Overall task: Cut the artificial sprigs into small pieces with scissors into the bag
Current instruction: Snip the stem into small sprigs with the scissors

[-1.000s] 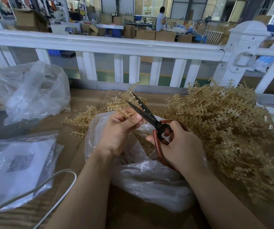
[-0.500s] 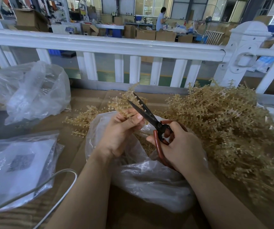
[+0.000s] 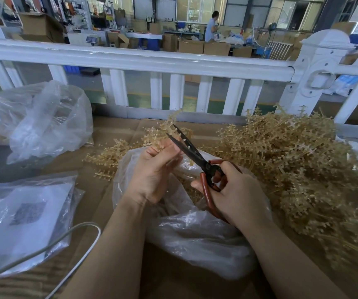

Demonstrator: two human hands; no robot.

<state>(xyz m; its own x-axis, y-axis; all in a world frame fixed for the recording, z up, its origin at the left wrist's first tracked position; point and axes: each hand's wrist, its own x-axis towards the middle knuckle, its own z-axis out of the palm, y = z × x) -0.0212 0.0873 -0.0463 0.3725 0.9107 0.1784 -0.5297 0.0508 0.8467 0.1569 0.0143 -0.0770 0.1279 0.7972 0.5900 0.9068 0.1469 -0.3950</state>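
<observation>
our left hand (image 3: 155,169) pinches a tan sprig (image 3: 169,128) above the clear bag (image 3: 195,234) in the middle of the cardboard. our right hand (image 3: 236,190) grips the red-handled scissors (image 3: 197,158), blades parted at the sprig. a big sprig pile (image 3: 292,160) lies right.

A single wide-angle view is given, taken from the head of the person and directed forward and down across the cardboard-covered table (image 3: 117,134). The left hand (image 3: 152,171) and right hand (image 3: 236,193) are seen close below the lens, with both forearms entering from the bottom edge. The white railing (image 3: 130,59) is crossed farther off, and the workshop behind is seen at a distance.
</observation>
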